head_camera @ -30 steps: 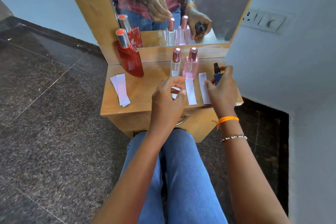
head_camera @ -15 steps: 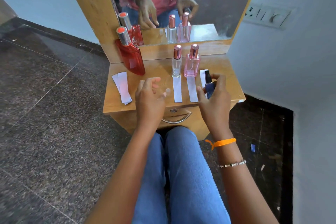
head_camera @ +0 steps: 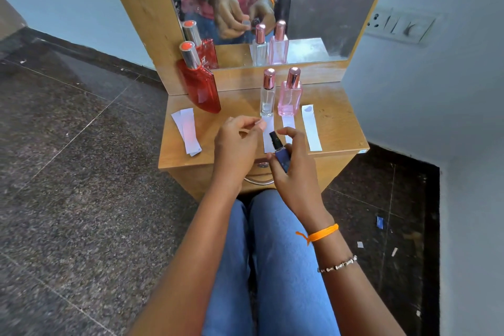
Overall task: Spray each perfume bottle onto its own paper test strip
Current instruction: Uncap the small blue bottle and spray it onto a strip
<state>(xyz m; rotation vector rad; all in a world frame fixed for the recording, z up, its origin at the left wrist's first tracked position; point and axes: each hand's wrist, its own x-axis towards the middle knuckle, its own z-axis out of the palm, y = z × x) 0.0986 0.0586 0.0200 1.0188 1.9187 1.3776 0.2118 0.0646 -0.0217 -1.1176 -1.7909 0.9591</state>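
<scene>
I'm pulling the blue bottle [head_camera: 281,155] back off the table [head_camera: 338,128], right hand [head_camera: 296,172] clamped around it, nozzle bare. Left hand [head_camera: 237,144] is pinching something small (the cap, I'm guessing). The far-right strip [head_camera: 311,128] is showing a wet spot, so recapping looks next.

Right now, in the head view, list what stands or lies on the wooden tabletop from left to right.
Spare paper strips → red bottle → clear bottle → pink bottle → rightmost test strip, bearing a damp spot.
</scene>
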